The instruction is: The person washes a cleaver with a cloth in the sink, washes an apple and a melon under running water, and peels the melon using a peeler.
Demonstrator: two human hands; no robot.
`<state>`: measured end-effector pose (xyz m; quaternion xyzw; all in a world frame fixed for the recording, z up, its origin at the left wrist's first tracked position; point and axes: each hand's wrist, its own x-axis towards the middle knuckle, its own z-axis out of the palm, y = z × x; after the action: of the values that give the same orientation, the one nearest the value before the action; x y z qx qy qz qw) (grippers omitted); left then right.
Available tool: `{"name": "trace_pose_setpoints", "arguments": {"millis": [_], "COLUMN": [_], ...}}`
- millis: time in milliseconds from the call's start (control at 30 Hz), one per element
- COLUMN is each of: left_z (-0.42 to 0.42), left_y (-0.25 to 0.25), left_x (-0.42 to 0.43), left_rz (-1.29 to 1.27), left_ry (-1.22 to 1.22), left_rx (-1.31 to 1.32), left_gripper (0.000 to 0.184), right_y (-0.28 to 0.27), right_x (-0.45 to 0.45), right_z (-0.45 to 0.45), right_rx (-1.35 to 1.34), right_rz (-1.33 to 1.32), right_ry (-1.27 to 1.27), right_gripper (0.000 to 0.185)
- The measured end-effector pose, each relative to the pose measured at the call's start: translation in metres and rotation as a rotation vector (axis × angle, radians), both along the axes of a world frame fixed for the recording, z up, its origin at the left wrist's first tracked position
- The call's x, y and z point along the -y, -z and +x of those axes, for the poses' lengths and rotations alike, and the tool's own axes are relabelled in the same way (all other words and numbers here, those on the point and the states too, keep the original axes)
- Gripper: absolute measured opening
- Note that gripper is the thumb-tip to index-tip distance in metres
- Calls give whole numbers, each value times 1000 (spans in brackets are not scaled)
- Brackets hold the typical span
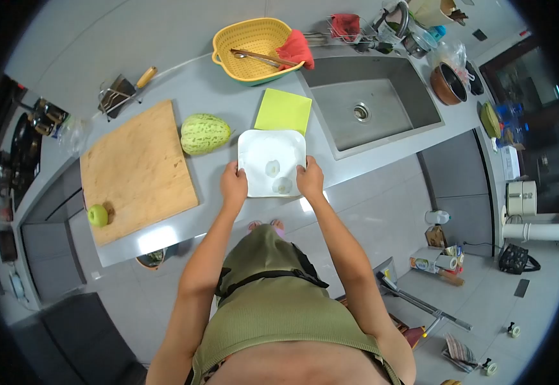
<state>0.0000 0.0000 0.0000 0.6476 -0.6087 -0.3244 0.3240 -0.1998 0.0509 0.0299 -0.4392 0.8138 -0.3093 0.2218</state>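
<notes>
A white square plate (254, 151) with rounded corners is held level at the counter's front edge. On its surface show two pale round marks or pieces; what they are I cannot make out. My left hand (234, 185) grips the plate's left side, thumb on top. My right hand (309, 178) grips the opposite side in the same way. Just behind the plate lies a yellow-green square cloth (283, 110), its near edge partly covered by the plate. To the left of the plate rests a pale green mottled melon (205, 133).
A wooden cutting board (138, 170) bears a green apple (97, 215) at its near left corner. Behind stand a yellow basket (254, 38) with chopsticks and a red cloth, and a knife rack (119, 96). The sink (382, 83) is to the right, a brown pot (448, 83) beyond it.
</notes>
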Motion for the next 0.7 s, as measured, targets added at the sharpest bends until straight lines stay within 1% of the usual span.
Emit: {"name": "trace_pose_setpoints", "arguments": {"millis": [67, 100, 167, 267, 367, 467, 567, 700], "left_z": [-4, 2, -14, -39, -72, -117, -169, -247], "left_y": [-17, -31, -50, -69, -74, -79, -77, -66], "left_x": [-14, 3, -3, 4, 16, 26, 34, 47], "left_rz": [-31, -50, -11, -70, -102, -61, -21, -53], "left_ry": [-35, -36, -55, -29, -12, 22, 60, 24], "left_rx": [-97, -70, -107, -168, -214, -256, -239, -260], "left_gripper": [19, 18, 16, 16, 17, 18, 16, 18], "right_y": [-6, -3, -12, -32, -39, -27, -37, -37], "right_x": [-7, 10, 4, 6, 12, 21, 28, 47], "right_z": [-2, 5, -8, -32, -64, -115, -168, -250], "right_rx": [5, 47, 35, 75, 72, -11, 41, 26], "right_rz": [8, -49, -86, -124, -178, -189, -185, -164], "right_ry": [3, 16, 28, 54, 94, 124, 95, 57], "right_gripper": [25, 25, 24, 25, 27, 28, 30, 30]}}
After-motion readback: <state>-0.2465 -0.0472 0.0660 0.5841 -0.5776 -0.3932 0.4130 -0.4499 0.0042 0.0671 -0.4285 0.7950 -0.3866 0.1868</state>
